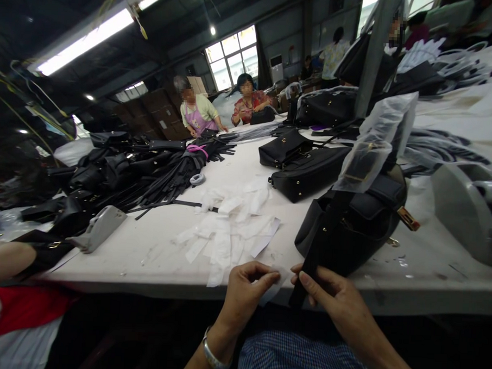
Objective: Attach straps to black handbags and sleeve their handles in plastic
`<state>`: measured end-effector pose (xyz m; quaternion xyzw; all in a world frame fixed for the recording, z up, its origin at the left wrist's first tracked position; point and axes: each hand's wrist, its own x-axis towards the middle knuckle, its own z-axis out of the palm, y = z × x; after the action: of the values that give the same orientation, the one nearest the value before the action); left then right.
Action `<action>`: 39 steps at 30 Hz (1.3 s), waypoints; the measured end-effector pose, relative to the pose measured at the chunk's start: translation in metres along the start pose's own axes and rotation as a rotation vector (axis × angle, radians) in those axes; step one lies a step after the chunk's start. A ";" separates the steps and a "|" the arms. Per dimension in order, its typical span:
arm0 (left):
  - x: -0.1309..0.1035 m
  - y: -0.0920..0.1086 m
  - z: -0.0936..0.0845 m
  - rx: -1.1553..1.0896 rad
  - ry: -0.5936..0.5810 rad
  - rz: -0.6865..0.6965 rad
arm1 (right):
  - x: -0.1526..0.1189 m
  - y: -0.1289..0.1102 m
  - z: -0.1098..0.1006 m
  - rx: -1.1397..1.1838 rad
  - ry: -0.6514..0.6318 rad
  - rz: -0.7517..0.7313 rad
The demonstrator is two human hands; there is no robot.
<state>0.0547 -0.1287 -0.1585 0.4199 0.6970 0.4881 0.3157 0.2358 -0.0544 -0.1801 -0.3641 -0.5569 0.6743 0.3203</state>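
Left hand (pixel 244 291) pinches tissue (pixel 281 279) between thumb and fingers. Right hand (pixel 334 293) grasps strap (pixel 314 255); bag (pixel 355 241) sits just beyond right hand.

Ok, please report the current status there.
Left hand pinches thin translucent white piece. Right hand holds flat black strap, smooth black handbag behind. White papery strips beyond left hand.

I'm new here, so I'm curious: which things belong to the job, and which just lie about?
Job in hand, it seems:
white sheet in left hand
black strap in right hand
nearest black bag

Apparently just lying about:
white scraps
white ring
pink band
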 end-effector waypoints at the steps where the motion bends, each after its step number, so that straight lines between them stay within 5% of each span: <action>1: -0.001 -0.003 -0.001 -0.006 0.006 -0.010 | 0.000 0.000 -0.001 0.015 -0.005 0.004; 12: -0.019 -0.025 -0.012 -0.134 0.045 -0.115 | 0.004 0.005 0.008 0.185 0.055 -0.059; 26: -0.025 -0.020 -0.006 -0.264 -0.065 -0.206 | 0.007 0.002 0.023 0.238 0.097 -0.086; 39: -0.024 -0.017 -0.002 -0.329 -0.047 -0.247 | 0.007 -0.001 0.020 0.091 0.104 -0.082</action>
<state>0.0588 -0.1535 -0.1736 0.2852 0.6467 0.5428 0.4536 0.2147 -0.0588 -0.1777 -0.3607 -0.5229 0.6652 0.3925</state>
